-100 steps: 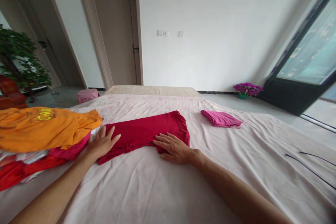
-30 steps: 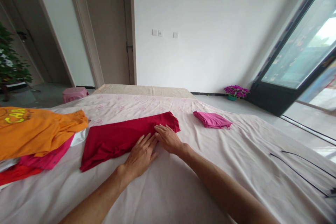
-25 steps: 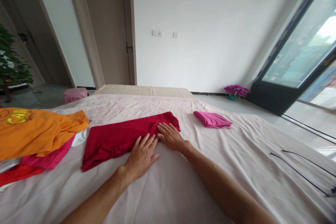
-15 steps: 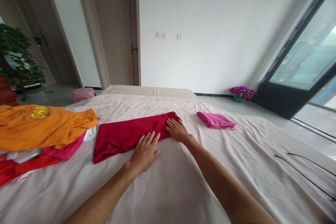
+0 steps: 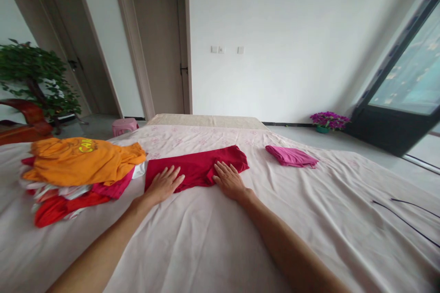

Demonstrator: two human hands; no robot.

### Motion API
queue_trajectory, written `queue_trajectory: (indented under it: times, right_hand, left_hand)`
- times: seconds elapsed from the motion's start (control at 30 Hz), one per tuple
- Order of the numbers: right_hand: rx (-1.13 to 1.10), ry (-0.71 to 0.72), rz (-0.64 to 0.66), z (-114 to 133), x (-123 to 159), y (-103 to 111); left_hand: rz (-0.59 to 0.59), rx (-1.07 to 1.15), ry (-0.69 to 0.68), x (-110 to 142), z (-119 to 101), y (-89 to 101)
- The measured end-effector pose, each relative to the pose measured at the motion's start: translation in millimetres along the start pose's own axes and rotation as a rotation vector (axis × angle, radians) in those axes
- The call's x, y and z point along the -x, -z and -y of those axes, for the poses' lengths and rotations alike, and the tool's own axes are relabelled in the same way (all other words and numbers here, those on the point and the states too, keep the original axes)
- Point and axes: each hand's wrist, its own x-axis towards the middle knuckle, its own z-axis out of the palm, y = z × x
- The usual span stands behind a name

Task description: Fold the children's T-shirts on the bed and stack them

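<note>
A dark red garment [image 5: 199, 166], folded into a long strip, lies across the middle of a bed with a pale pink sheet [image 5: 213, 238]. My left hand [image 5: 164, 183] rests flat on the strip's near left end, fingers spread. My right hand [image 5: 228, 179] lies flat on the near edge toward the right end, fingers stretched out. Neither hand grips anything.
A heap of clothes topped by an orange shirt [image 5: 82, 160] sits at the left of the bed. A folded pink garment [image 5: 290, 155] lies to the right. Thin black cords [image 5: 405, 219] cross the sheet at far right. A pink stool [image 5: 124, 125] stands beyond.
My left hand has slid left along the red garment from beside the right hand to its left end. The right hand stayed near the right end. The view shifted right and pulled back.
</note>
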Motion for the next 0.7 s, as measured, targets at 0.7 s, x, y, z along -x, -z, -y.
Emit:
queue_trajectory:
  times: [0.7]
  right_hand:
    - [-0.084, -0.008, -0.018, 1, 3, 10]
  left_hand:
    - [-0.092, -0.046, 0.536, 3, 64, 21.8]
